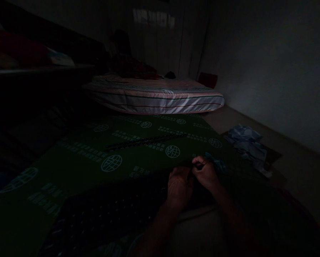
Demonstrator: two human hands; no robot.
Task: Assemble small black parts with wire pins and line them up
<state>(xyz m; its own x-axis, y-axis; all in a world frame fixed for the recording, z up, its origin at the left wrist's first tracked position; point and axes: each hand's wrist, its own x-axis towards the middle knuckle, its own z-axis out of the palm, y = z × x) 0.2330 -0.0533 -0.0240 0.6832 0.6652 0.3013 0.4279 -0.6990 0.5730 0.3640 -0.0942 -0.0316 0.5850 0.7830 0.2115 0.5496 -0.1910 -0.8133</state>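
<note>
Head view, very dark room, seen from a low seat on the floor

Left hand (pixel 179 187) lying knuckles up, fingers curled down onto the edge of a dark dotted cloth (pixel 114 210); closed or only resting, cannot tell in this light. Right hand (pixel 206 172) just beside it, touching or nearly so, closed into a fist around something small and dark at the thumb (too dim to name), held low and close to the lap, probably for fine work between both hands. Just past the right knuckles, a small pale blue crumpled piece (pixel 216 164), within easy reach.

Spread flat under all this, a green printed plastic sheet with white globe marks and lettering (pixel 95 157), apparently as a clean working ground over the floor. Across its middle, a long thin dark strip (pixel 146 141), laid out straight, well apart from the hands.

To the right, off the sheet, a heap of pale blue-white crumpled scraps (pixel 248 144) near the wall. Behind, a striped satin mattress on the floor (pixel 154 98), with dark red cloth (pixel 134 67) piled on its far end
</note>
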